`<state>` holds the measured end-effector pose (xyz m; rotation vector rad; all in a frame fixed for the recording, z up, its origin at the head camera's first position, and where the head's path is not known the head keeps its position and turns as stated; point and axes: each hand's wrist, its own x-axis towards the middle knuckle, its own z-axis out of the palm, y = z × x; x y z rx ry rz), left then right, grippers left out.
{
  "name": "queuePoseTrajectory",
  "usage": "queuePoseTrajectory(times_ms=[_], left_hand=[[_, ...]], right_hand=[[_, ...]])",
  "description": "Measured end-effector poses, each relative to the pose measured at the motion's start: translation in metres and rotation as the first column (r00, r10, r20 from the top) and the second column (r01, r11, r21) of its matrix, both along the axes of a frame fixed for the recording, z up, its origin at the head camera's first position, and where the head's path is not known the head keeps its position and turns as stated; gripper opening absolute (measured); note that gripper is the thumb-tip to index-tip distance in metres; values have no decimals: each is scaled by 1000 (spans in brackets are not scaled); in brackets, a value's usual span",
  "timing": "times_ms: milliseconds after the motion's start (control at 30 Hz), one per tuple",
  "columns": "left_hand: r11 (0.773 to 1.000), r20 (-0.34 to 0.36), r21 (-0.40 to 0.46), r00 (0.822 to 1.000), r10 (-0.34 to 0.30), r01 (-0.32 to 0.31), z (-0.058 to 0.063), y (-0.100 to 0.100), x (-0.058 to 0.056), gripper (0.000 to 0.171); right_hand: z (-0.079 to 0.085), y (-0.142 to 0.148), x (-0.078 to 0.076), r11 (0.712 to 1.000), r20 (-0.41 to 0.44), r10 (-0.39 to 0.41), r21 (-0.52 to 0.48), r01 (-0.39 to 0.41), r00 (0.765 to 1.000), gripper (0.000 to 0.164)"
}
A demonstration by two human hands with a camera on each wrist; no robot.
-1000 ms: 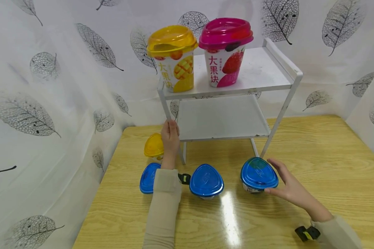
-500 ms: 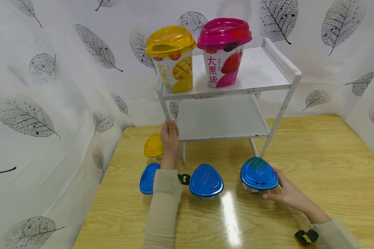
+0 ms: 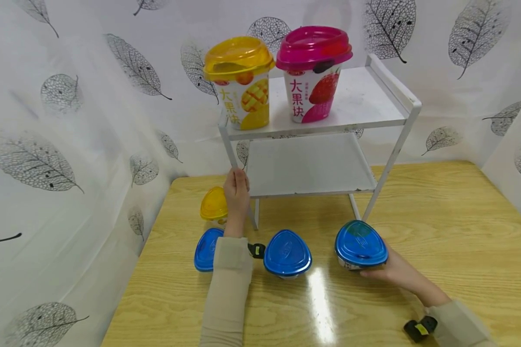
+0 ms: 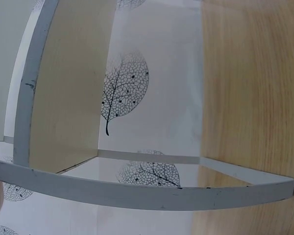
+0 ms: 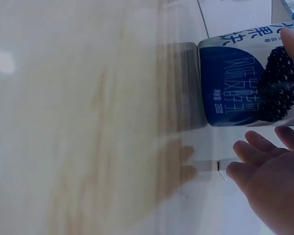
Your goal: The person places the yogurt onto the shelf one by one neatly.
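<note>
1. White rack [image 3: 364, 99], gripped at left front post by curled left hand [image 3: 237, 190].
2. Rightmost blue cup [image 3: 360, 245], upright on table [image 3: 443, 217] near rack's right leg, loosely flanked by relaxed right hand [image 3: 395, 271]; visible fingertips apart, thumb contact unclear.
3. Wide gap to middle blue cup [image 3: 288, 254]; broad wood to table's right edge.
4. By count: three blue cups, two yellow cups, one pink cup [image 3: 314, 72], two shelves.

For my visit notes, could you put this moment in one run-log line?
left hand: grips white two-tier rack | right hand: around blue-lidded blackberry yogurt cup, contact unclear | top shelf: mango cup, strawberry cup
</note>
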<state>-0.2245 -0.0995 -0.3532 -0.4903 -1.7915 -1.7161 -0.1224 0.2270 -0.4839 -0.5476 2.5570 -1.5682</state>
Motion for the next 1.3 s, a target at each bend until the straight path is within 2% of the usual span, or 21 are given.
queuePoseTrajectory(times_ms=[167, 267, 433, 567, 767, 867, 1100, 1300], left_hand=[[1000, -3, 4, 1000, -1, 1, -1, 0, 0, 55], [1000, 7, 11, 1000, -9, 9, -9, -3, -7, 54], [1000, -3, 7, 1000, -6, 6, -23, -6, -19, 53], [1000, -31, 1, 999, 11, -11, -25, -6, -20, 54], [1000, -14, 1, 1000, 7, -7, -26, -6, -21, 55], [1000, -13, 0, 1000, -7, 7, -24, -6, -19, 56], [1000, -24, -6, 1000, -18, 18, -4, -1, -2, 57], [1000, -13, -8, 1000, -18, 18, -2, -1, 0, 55]], right_hand=[[1, -2, 0, 999, 90, 8, -49, -4, 996, 91], [2, -3, 0, 997, 121, 6, -75, 3, 993, 90], [0, -4, -1, 995, 137, 3, -98, 11, 991, 89], [-3, -5, -2, 995, 130, -3, -94, 15, 991, 88], [-5, -6, -2, 993, 135, -8, -112, 23, 991, 89], [-7, -6, -2, 993, 120, -6, -115, 20, 993, 88], [-9, -6, -3, 987, 107, 17, -161, 0, 994, 84], [-3, -8, -1, 983, 91, -3, -180, 20, 996, 83]])
